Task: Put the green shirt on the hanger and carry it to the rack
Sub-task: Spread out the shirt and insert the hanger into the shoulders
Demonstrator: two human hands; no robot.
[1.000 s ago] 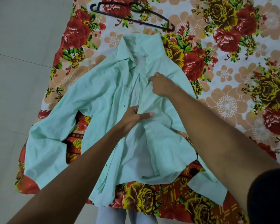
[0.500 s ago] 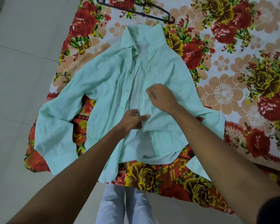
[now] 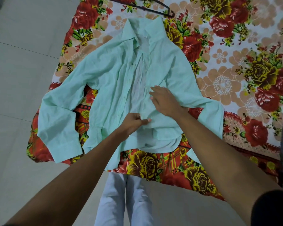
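Observation:
The pale green shirt lies spread face up on the floral bedsheet, collar away from me, front partly open. My left hand pinches the shirt's front edge near the lower buttons. My right hand rests on the right front panel just above, with its fingers curved over the placket; I cannot tell whether they pinch the cloth. A black hanger lies on the sheet just beyond the collar, partly cut off by the top edge.
The bed's near edge runs below the shirt, and my light trousers stand against it. Pale floor tiles fill the left side. The shirt's left sleeve hangs over the bed's left corner.
Both hands have moved down the shirt's front toward the hem. The view has pulled back a little, so the hanger now sits at the top edge.

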